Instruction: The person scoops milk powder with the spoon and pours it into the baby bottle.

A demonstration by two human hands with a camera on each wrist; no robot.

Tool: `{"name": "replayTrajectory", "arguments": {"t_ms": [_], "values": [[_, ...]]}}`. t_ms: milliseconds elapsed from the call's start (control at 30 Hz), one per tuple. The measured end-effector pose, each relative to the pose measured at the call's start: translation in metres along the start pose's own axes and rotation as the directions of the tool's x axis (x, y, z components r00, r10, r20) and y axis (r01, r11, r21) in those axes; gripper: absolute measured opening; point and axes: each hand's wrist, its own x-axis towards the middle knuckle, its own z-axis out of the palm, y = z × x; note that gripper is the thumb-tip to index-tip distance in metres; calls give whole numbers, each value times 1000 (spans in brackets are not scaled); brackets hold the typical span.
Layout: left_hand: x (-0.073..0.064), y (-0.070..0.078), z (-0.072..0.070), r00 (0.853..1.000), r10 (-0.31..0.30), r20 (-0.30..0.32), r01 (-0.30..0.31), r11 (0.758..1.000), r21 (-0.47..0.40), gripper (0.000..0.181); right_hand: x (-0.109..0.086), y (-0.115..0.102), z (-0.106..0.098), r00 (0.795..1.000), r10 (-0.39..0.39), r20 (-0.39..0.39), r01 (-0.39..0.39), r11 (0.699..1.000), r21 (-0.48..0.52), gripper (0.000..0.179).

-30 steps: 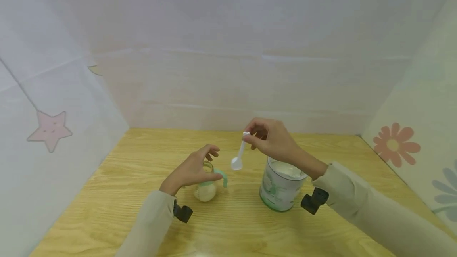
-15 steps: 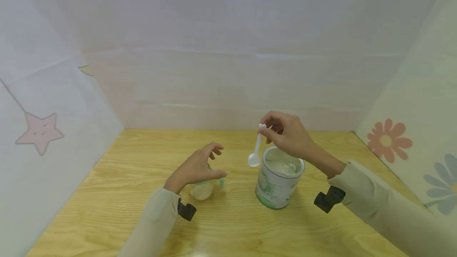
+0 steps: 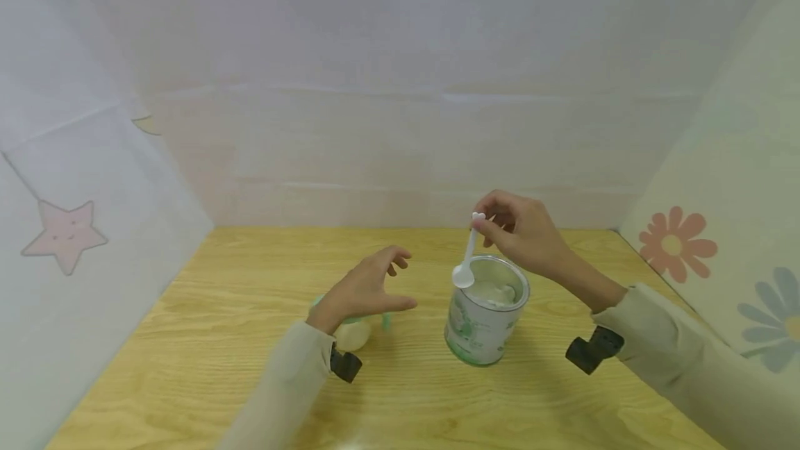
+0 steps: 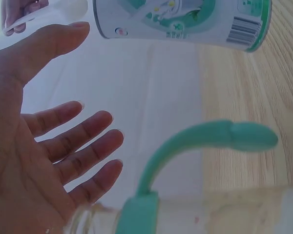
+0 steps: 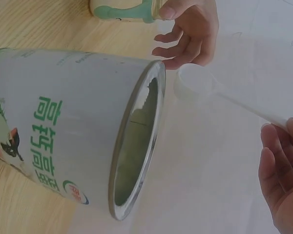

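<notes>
In the head view my right hand [image 3: 528, 231] pinches the heart-shaped handle end of a white measuring scoop [image 3: 464, 275]. The bowl of the scoop hangs low at the left rim of an open milk powder can [image 3: 478, 332], and pale powder shows inside the can. My left hand [image 3: 365, 290] is spread, thumb apart from fingers, between the can and a baby bottle with green handles [image 3: 353, 335]. It holds nothing and partly covers the bottle. From the left wrist, a curved green handle [image 4: 200, 136] is visible beside the palm.
The can and bottle stand on a wood-grain table [image 3: 412, 401]. A pale cloth backdrop [image 3: 400, 151] rises behind the table's far edge, with printed side panels to the left and right. Each wrist wears a small black camera.
My right hand has carried the scoop rightward from near the bottle to the can's rim. My left hand has shifted right, off the bottle's top. The camera view has shifted slightly.
</notes>
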Motion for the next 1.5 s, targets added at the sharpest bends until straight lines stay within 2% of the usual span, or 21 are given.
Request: {"name": "replayTrajectory", "arguments": {"t_ms": [367,1000,1233,1500], "values": [[13,11,13,1000,1,26,0,1000,-19,70,-4,6,-8,1000,19,-22,-20,1000,-13,3],[32,13,43,997,2,78,5,995,-100,77,-19,28,-10,996,88,-8,-88,995,-52,5],[36,14,55,997,16,71,-6,990,-141,86,-27,36,-8,999,51,9,-51,998,-38,3],[38,14,66,996,29,82,-15,986,-165,87,-36,42,-7,999,8,44,-8,1000,-17,10]]}}
